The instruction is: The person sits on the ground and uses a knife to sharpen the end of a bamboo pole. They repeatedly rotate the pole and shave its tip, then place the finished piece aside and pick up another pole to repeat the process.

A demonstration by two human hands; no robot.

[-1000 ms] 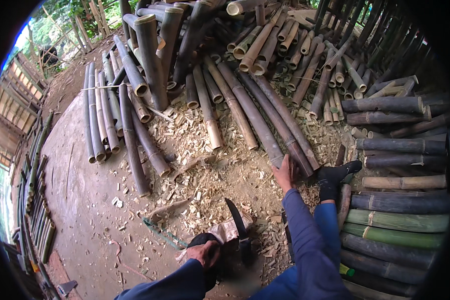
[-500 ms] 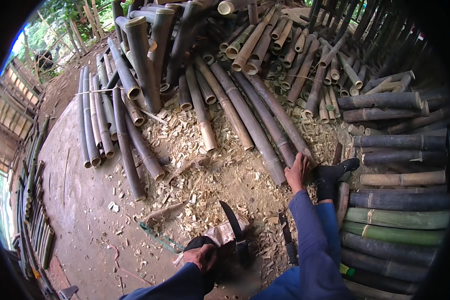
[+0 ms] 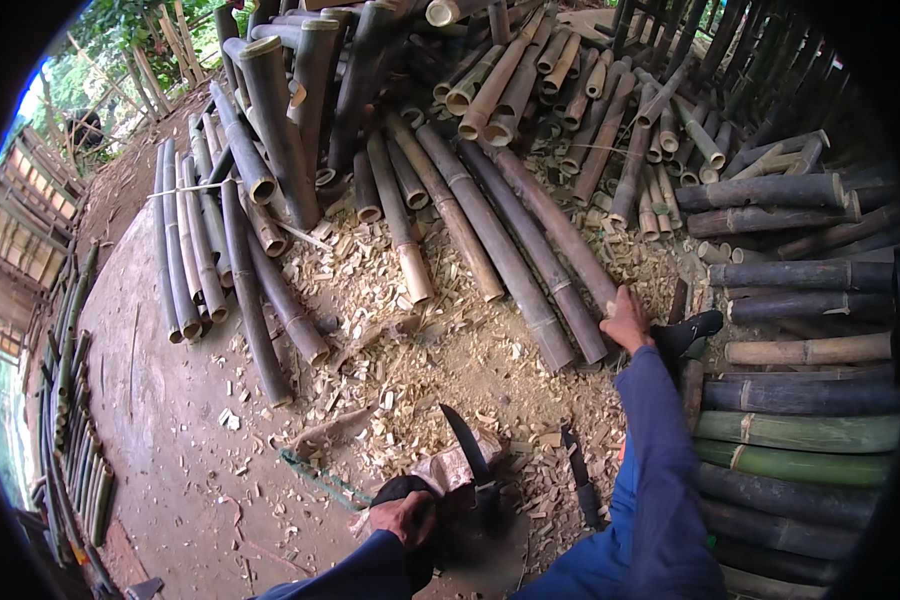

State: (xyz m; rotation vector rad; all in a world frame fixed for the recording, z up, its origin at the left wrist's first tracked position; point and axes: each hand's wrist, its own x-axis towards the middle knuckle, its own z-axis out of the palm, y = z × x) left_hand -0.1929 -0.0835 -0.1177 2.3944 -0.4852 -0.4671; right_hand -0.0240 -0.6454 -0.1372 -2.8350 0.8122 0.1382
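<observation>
My right hand (image 3: 627, 322) grips the near end of a brown bamboo pole (image 3: 560, 228), the rightmost of several poles lying side by side on the ground. Just left of it lies a darker bamboo pole (image 3: 540, 255), with its end free. Low in the view, my left hand (image 3: 405, 517) has its fingers curled in against a dark rounded shape; what they hold, if anything, is hidden. Beside that hand, a curved machete (image 3: 465, 440) with a dark handle lies partly over a pinkish sack (image 3: 438, 465). Further right is a second knife (image 3: 577, 462) on the chips.
Wood chips (image 3: 410, 370) cover the ground. Cut green and dark bamboo lengths (image 3: 800, 430) are stacked at right, beside my dark-shod foot (image 3: 685, 333). A large bamboo pile (image 3: 530, 80) stands at the back; a tied bundle (image 3: 185, 240) lies at left.
My right hand has moved right, from the ends of the two right-hand poles onto the rightmost one. The darker pole's end now lies nearer to me. My left hand has hardly moved.
</observation>
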